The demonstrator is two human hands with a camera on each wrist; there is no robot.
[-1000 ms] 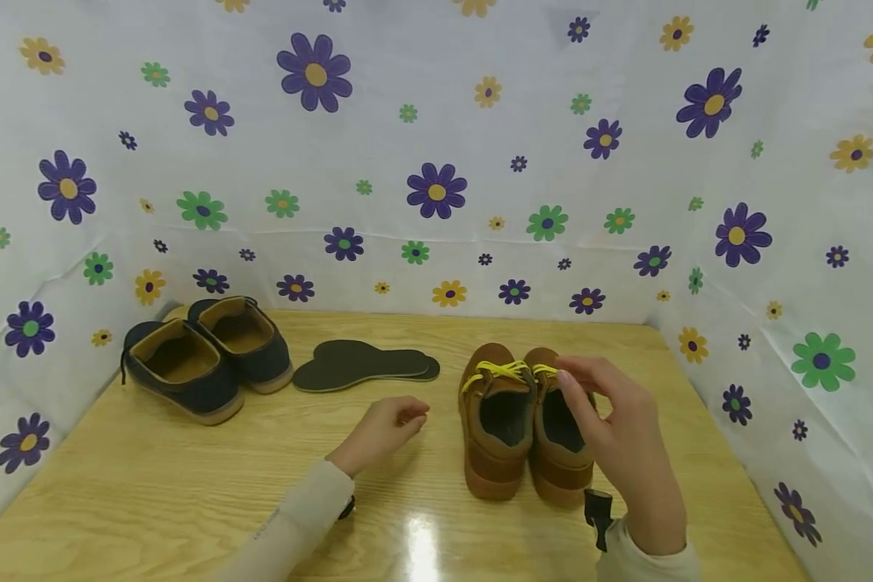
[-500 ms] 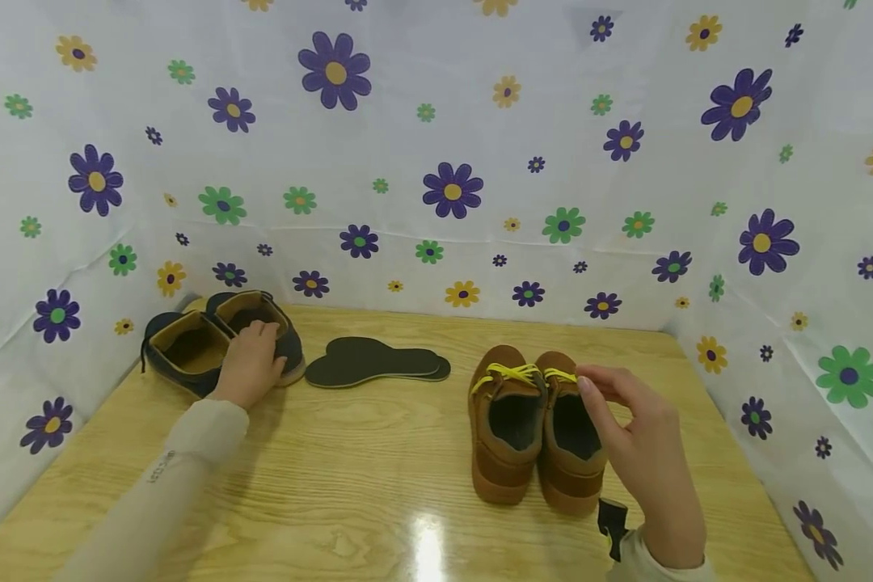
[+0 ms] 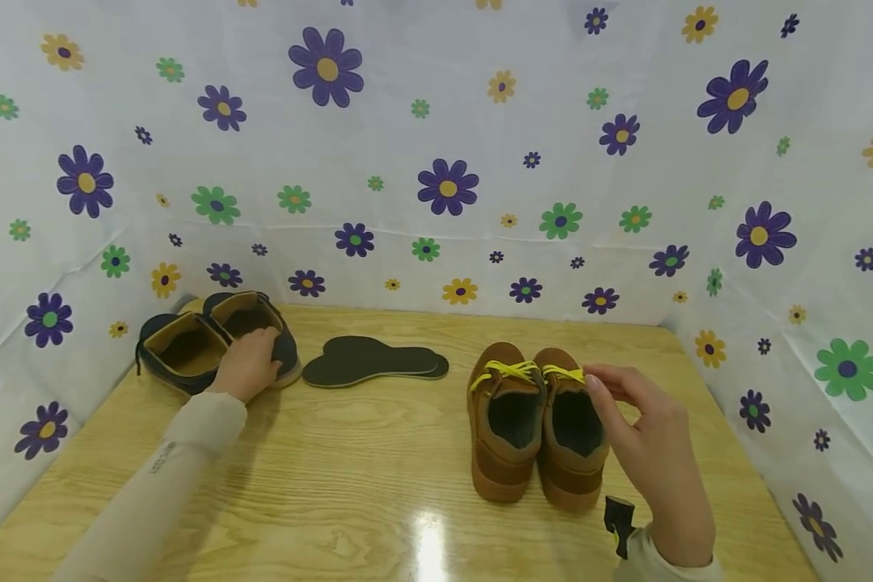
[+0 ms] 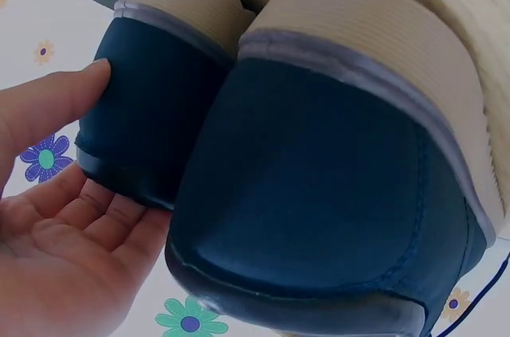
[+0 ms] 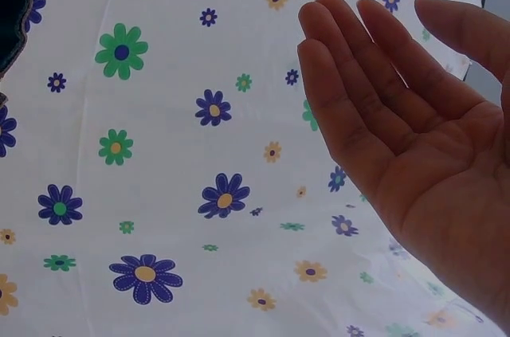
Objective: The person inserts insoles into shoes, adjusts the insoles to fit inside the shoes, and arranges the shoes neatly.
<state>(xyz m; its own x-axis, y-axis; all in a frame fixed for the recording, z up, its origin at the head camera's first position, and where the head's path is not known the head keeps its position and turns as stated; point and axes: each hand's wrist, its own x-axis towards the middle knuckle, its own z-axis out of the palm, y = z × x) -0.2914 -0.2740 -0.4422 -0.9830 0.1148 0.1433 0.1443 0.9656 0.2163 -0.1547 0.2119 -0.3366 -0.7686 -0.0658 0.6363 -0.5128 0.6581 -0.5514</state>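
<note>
Two navy shoes [image 3: 178,356] with tan soles stand side by side at the back left, heels toward me. My left hand [image 3: 246,365] grips the heel of the right-hand navy shoe [image 4: 155,106]. In the left wrist view, the thumb lies on the outside of the heel and the fingers reach over the collar. My right hand [image 3: 658,449] hovers just right of a pair of brown shoes [image 3: 505,428] with yellow laces. Its fingers are gently bent and apart with nothing between them, as the palm [image 5: 446,170] in the right wrist view shows.
Two dark insoles [image 3: 371,361] lie overlapping on the wooden table [image 3: 349,485] between the two pairs. White flowered cloth [image 3: 378,145] hangs behind the table and along both sides. A black strap buckle [image 3: 618,525] hangs at the right wrist.
My left hand has moved left from beside the brown shoes to the navy pair and taken hold of one heel. The right hand has stayed beside the brown shoes.
</note>
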